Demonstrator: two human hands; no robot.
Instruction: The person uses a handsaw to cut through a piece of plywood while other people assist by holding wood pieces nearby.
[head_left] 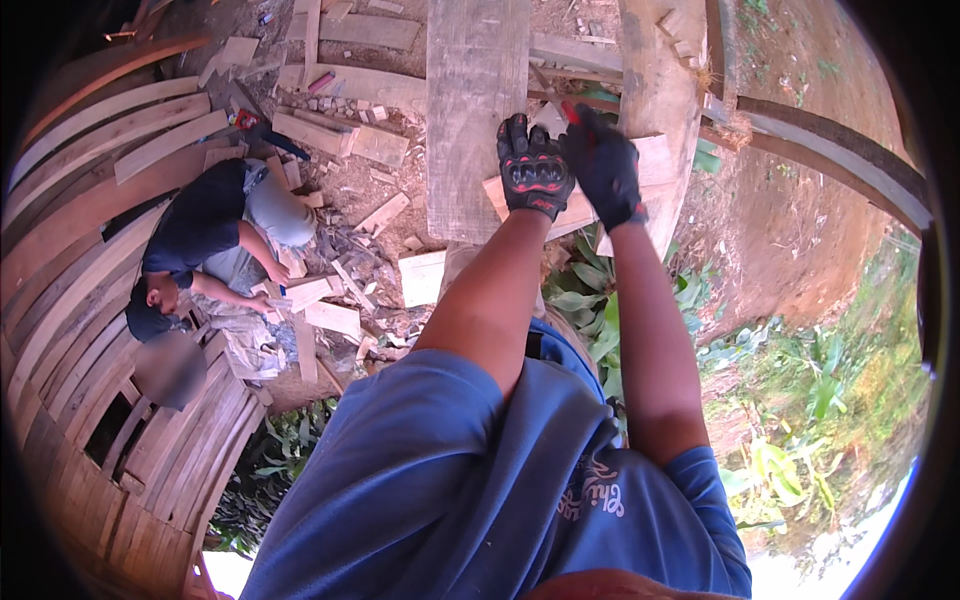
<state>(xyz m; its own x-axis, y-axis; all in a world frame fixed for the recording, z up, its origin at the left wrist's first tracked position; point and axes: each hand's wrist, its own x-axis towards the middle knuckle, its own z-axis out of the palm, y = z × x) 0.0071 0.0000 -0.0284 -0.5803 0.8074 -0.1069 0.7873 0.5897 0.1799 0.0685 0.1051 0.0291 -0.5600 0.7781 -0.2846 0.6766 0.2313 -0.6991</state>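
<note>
My left hand (536, 172), in a black glove with red trim, lies flat with its fingers stretched forward. It presses on a short pale board (655, 160) that bridges two thick planks. My right hand (604, 165), in a matching glove, is closed around the red and black handle of what looks like a handsaw (546, 88). Its narrow blade points forward and left, over the gap between the left plank (475, 120) and the right plank (655, 65). The two hands nearly touch, and the right glove hides most of the handle.
To the left, another person (205, 215) crouches among wood offcuts (330, 318), handling a piece of wood. Long boards (100, 240) line the far left. Leafy plants (595, 300) grow below the planks. A curved beam (830, 145) runs along the right, beside bare soil.
</note>
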